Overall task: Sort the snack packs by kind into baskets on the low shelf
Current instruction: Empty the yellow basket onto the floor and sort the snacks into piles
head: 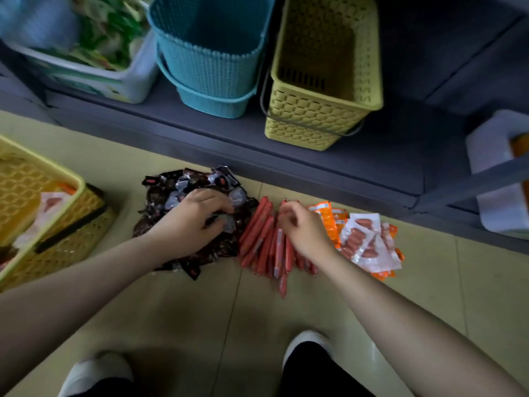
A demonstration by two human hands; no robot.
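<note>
So everything's laid out on the floor in front of the low grey shelf [200, 133], and I'll use the heap of dark brown-black foil snack packs [183, 224] as the anchor. Left of it sits a yellow woven plastic basket [57, 224] with a few packs inside. The left hand [194, 219] is planted right on top of the heap, fingers [226, 209] curled into it and clamped on a crinkly pack. Just right of the heap is a row of thin red sausage sticks [260, 239], long axis running away from the person toward the shelf; the right hand [306, 227] hovers over them, fingers bunched, can't tell if it's pinching one. Further right, orange-and-white flat sausage packs [363, 242]. Up behind the heap, the empty teal woven basket [211, 67] looks like the nearest drop.
</note>
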